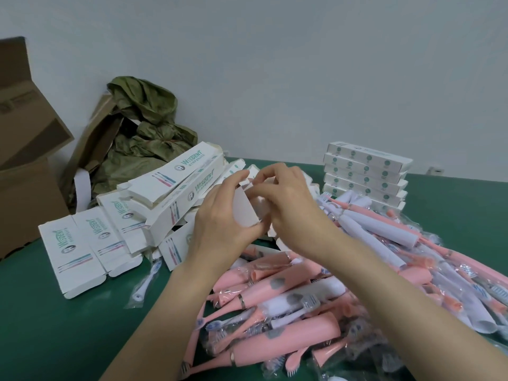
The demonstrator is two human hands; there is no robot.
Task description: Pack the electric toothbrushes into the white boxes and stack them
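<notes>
My left hand (pixel 220 224) grips a white box (pixel 244 211) from below and behind, held above the table's middle. My right hand (pixel 286 199) pinches the box's end flaps at the top. A heap of pink and white electric toothbrushes (pixel 288 303) in clear wrappers lies under my forearms. To the left sits a pile of flat, unfolded white boxes (pixel 154 199) with green lettering. A neat stack of packed white boxes (pixel 365 174) stands at the back right.
The green table (pixel 55 325) ends at a pale wall. Brown cardboard cartons (pixel 24 149) stand at the far left, with a crumpled olive-green bag (pixel 148 127) against the wall. One loose wrapped brush head (pixel 145 281) lies in front of the flat boxes.
</notes>
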